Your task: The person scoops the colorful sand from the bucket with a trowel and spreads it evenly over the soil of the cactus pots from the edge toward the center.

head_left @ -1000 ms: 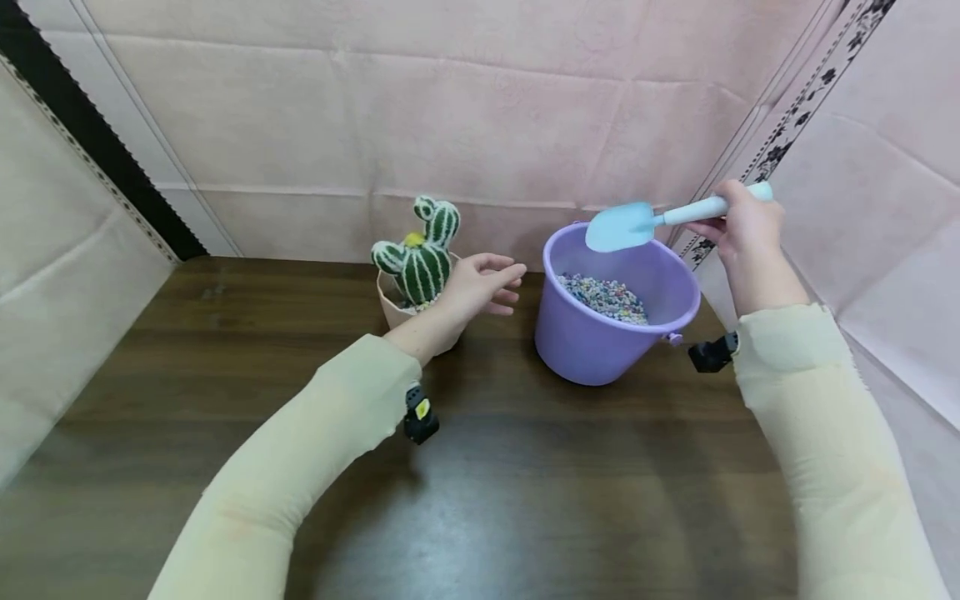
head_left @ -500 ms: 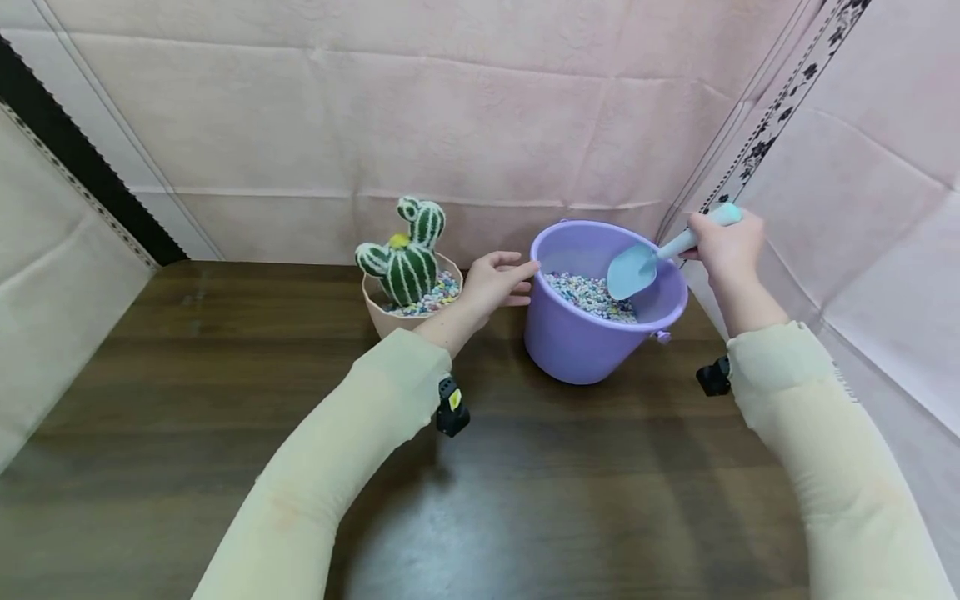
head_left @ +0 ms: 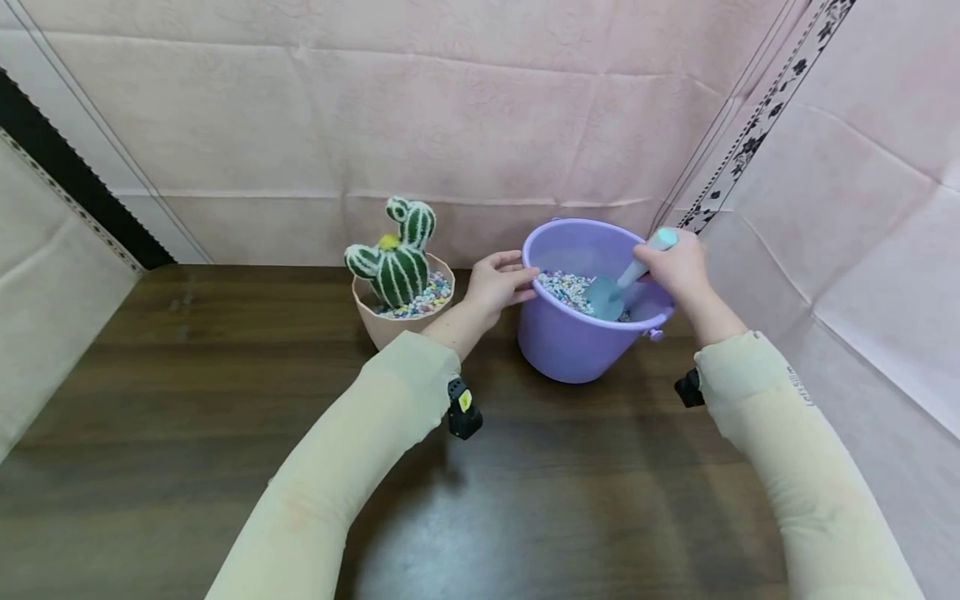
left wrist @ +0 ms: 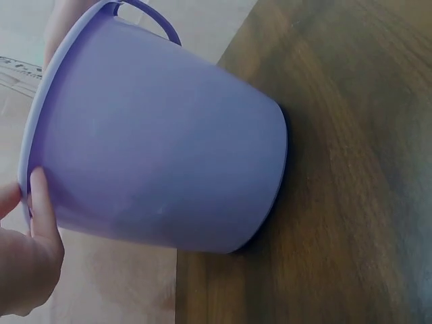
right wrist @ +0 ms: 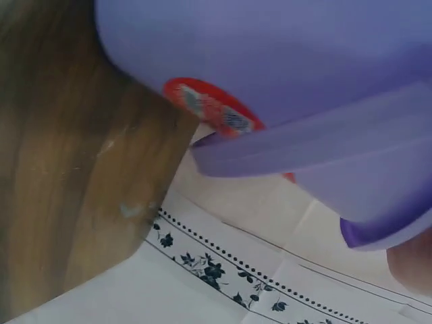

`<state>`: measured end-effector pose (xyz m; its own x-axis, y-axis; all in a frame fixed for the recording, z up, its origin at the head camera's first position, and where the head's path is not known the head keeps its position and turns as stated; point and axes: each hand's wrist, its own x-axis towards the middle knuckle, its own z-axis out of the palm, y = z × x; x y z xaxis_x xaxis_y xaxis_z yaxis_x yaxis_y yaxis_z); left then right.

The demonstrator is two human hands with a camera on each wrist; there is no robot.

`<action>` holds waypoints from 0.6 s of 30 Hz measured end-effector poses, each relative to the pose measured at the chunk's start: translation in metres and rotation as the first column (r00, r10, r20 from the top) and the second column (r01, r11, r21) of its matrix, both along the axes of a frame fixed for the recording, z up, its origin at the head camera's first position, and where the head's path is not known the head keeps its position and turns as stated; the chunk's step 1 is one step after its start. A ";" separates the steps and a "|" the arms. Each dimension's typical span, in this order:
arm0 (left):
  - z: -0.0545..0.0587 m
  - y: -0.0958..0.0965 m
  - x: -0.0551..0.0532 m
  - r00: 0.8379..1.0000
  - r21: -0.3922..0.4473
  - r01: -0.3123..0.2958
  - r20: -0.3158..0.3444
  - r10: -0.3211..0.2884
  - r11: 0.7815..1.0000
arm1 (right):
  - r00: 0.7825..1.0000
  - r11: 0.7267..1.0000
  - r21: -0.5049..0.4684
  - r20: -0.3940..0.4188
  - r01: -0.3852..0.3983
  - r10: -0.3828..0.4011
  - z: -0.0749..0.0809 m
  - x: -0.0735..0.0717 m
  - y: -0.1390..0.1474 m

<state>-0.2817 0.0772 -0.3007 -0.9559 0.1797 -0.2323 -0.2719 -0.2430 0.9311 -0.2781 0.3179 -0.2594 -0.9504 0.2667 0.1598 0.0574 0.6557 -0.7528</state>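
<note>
A purple bucket [head_left: 561, 346] with multicoloured pellets [head_left: 562, 286] in it stands on the table. My left hand [head_left: 493, 287] pinches its left rim; in the left wrist view the thumb lies on one side of the rim and a finger [left wrist: 43, 202] on the other. With my right hand [head_left: 678, 265] I grip the handle of a light blue hand trowel [head_left: 602, 297]. The trowel slants down inside the bucket, its blade at the pellets, and its tip is hard to make out. Only a bit of my right hand shows in the right wrist view.
Left of the bucket, a knitted-looking green cactus [head_left: 402, 275] sits in a beige pot [head_left: 384, 327] with similar pellets. Pale cloth walls [head_left: 450, 125] close off the back and both sides of the wooden table [head_left: 225, 375]. The bucket's handle [right wrist: 304, 148] hangs on its outer side.
My right hand has lowered the trowel from above the bucket down to the pellets, moving left. My left hand has come from beside the cactus pot to the bucket's rim.
</note>
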 end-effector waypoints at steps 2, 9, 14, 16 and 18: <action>0.000 0.001 0.001 1.000 0.013 -0.006 0.016 0.005 1.000 | 1.000 0.999 -0.026 0.015 -0.026 0.026 0.000 0.000 -0.002; 0.000 0.002 0.001 0.999 0.026 -0.021 0.033 0.020 0.999 | 0.997 0.966 -0.251 0.038 -0.060 0.071 -0.001 0.000 -0.005; 0.000 0.002 0.000 0.999 0.024 -0.025 0.028 0.024 0.999 | 0.997 0.927 -0.371 0.025 -0.056 0.071 -0.001 0.000 -0.011; 0.000 0.001 0.000 0.999 0.024 -0.020 0.026 0.020 0.999 | 0.998 0.914 -0.402 0.022 -0.045 0.059 0.000 0.000 -0.013; -0.001 0.001 0.000 0.999 0.025 -0.021 0.029 0.020 0.999 | 0.998 0.903 -0.428 0.038 -0.024 0.045 0.000 -0.001 -0.014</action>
